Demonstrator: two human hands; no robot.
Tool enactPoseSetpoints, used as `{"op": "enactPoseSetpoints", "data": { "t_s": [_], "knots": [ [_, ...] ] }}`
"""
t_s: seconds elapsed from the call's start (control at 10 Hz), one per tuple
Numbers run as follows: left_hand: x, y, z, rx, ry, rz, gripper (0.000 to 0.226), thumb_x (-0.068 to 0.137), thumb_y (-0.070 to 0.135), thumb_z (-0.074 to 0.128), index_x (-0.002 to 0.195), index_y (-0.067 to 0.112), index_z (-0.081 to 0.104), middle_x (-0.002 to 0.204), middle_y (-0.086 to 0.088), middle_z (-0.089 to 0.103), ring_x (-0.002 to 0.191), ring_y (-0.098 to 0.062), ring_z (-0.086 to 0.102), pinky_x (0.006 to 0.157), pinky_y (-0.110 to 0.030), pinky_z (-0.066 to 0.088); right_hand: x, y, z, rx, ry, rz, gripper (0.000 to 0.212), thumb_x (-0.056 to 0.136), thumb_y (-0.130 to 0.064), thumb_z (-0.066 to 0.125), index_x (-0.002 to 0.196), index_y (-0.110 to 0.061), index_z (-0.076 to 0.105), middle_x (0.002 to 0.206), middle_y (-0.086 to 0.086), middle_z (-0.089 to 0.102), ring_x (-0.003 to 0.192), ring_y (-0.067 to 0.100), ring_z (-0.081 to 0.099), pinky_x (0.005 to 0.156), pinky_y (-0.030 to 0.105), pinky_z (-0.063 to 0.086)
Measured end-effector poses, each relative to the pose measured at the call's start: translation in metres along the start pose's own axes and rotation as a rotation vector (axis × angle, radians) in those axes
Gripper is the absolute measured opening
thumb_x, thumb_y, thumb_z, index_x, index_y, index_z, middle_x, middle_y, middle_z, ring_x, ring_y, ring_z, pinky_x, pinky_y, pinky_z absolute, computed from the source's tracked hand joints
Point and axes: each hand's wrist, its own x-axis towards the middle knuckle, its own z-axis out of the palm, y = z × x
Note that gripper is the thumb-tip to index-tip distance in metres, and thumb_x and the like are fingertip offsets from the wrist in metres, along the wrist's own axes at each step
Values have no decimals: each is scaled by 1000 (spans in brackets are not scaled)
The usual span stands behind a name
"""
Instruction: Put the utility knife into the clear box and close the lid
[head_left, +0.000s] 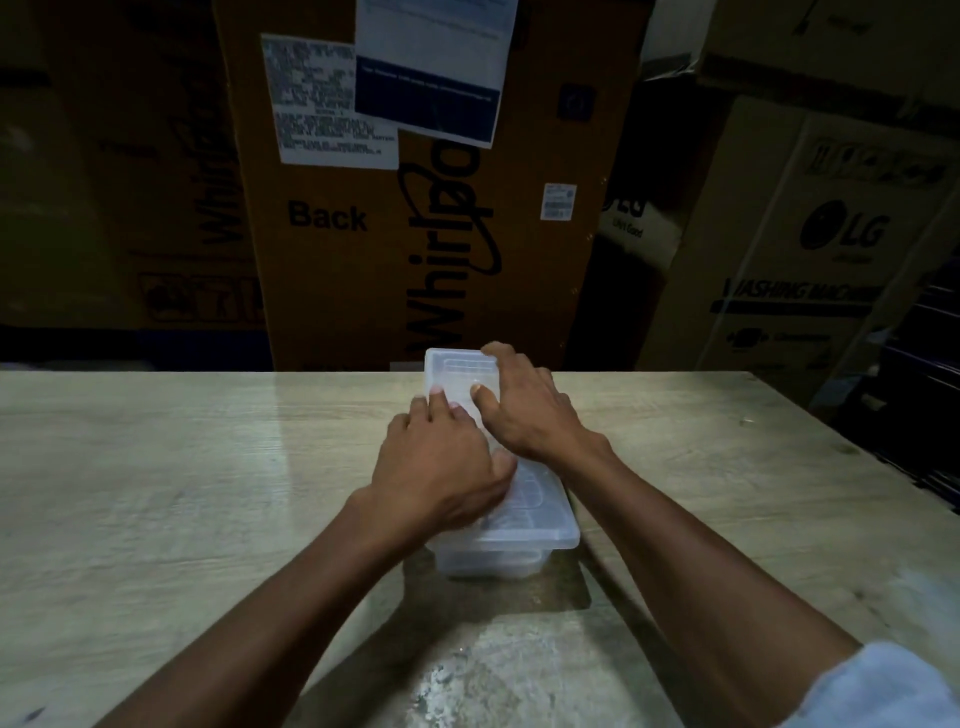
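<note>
A long clear plastic box (488, 561) stands in the middle of the wooden table, its length running away from me. Its clear lid (540, 499) lies on top of it. My left hand (441, 467) presses flat on the lid's near half, fingers spread. My right hand (524, 410) rests on the far half, with the thumb on the lid and the fingers over the far right edge. The utility knife is not visible; the box walls are too cloudy to show what is inside.
The pale wooden table (156, 467) spreads wide to both sides of the box. Behind its far edge stand large cardboard appliance cartons (415, 208), with more cartons (810, 260) at the right. A dark worn patch (519, 592) lies under the box.
</note>
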Motion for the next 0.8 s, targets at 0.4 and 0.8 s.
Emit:
{"op": "enactPoseSetpoints", "data": {
  "t_s": [0.4,0.8],
  "knots": [
    [-17,11,11,-85,88,-24,71,95,61,24,154,21,23,168,-11,12,155,-29,6,124,-58,5,-6,-1,-1,-27,97,-27,41,100,-39,49,136,-20,57,145,3,55,137,26,40,105,47,40],
    [-9,4,1,-129,144,23,67,95,60,35,150,23,34,167,-7,21,156,-28,4,124,-58,5,-17,-4,-32,-42,227,-189,47,102,-34,50,146,-15,49,154,6,49,147,25,36,119,46,32]
  ]
}}
